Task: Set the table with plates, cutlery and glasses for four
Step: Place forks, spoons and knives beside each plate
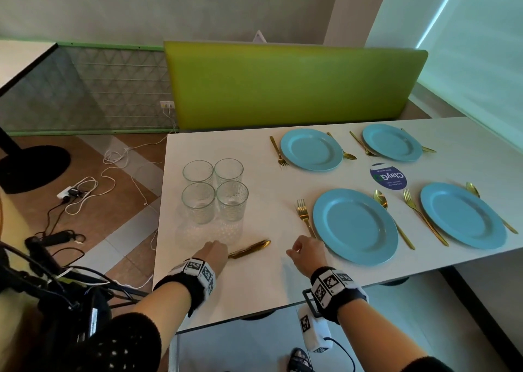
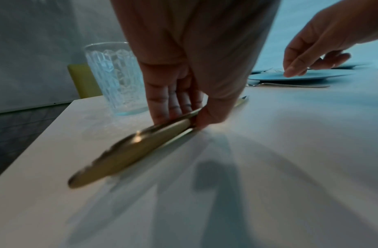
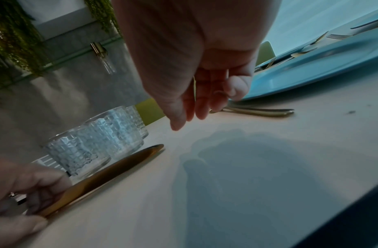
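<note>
white table (image 1: 254, 292), left hand (image 1: 215, 253) fingers clamped on gold knives (image 1: 250, 249) pointing right, right hand (image 1: 304, 251) fingers relaxed

Four round blue plates (image 1: 355, 226) lie flat on the white table (image 1: 254, 286), two on its near side and two on its far side, all to the right of the glasses. Each plate has a gold fork (image 1: 305, 216) lying at one side and a gold spoon (image 1: 393, 219) at the other. Four clear, faceted, empty glasses (image 1: 215, 192) stand upright in a tight square near the table's left end. Just in front of the glasses lies a bundle of gold knives (image 1: 250, 248), blades pointing toward the plates.
</note>
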Demonstrator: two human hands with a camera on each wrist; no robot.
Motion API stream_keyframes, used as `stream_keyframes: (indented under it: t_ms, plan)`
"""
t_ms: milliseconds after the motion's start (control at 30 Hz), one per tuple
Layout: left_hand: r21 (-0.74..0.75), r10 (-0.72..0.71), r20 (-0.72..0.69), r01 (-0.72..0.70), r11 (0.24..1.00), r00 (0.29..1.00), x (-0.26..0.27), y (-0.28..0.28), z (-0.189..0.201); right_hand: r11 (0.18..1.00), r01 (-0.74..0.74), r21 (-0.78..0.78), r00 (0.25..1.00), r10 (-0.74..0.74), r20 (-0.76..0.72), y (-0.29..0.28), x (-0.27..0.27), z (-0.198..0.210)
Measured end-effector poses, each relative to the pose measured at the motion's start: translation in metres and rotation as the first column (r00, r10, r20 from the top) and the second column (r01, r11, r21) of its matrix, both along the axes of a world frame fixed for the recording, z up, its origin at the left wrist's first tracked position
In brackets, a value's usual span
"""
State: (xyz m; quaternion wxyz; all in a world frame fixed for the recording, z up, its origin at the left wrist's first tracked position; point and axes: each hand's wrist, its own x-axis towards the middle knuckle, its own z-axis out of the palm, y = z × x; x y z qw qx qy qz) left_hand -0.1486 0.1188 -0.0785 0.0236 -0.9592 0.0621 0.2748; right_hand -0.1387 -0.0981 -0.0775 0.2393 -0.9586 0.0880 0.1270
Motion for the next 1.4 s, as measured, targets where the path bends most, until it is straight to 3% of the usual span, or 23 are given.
stream_keyframes:
  t_ms: [300, 433, 533, 767, 867, 967, 1133, 1267, 1400]
  plan:
    - [-0.116, 0.073, 0.037, -0.068, 0.991, 0.997, 0.012, -0.012, -0.001, 1.000, -0.021, 0.016, 0.995, 0.022, -0.098, -0.001, -0.002, -0.001]
    - [-0.132, 0.130, -0.004, -0.129, 0.983, 0.992, 0.018, -0.021, 0.003, 0.996, -0.022, 0.081, 0.987, 0.035, -0.157, 0.001, 0.000, 0.002]
    - [-0.236, 0.186, -0.052, -0.193, 0.952, 0.981, 0.026, -0.034, 0.012, 0.977, 0.021, 0.210, 0.979, 0.023, -0.204, 0.007, 0.005, 0.008]
    - [-0.628, 0.295, -0.110, -0.296, 0.720, 0.949, 0.046, -0.062, 0.034, 0.858, 0.122, 0.498, 0.966, 0.013, -0.259, 0.018, 0.022, 0.029]
    - [-0.710, 0.334, -0.130, -0.323, 0.626, 0.934, 0.050, -0.065, 0.038, 0.810, 0.153, 0.566, 0.978, -0.040, -0.207, 0.015, 0.026, 0.031]
    - [-0.732, 0.346, -0.146, -0.336, 0.593, 0.927, 0.052, -0.067, 0.037, 0.794, 0.181, 0.580, 0.978, -0.082, -0.192, 0.015, 0.027, 0.028]
    - [-0.731, 0.402, -0.217, -0.421, 0.537, 0.889, 0.053, -0.069, 0.032, 0.824, 0.193, 0.533, 0.980, -0.129, -0.154, 0.014, 0.030, 0.022]
    - [-0.745, 0.550, -0.285, -0.542, 0.388, 0.785, 0.059, -0.067, 0.030, 0.927, 0.166, 0.336, 0.983, -0.128, -0.132, 0.004, 0.036, 0.018]
    - [-0.755, 0.592, -0.409, -0.622, 0.208, 0.695, 0.068, -0.063, 0.036, 0.988, 0.116, 0.101, 0.982, -0.099, -0.162, -0.003, 0.042, 0.005]
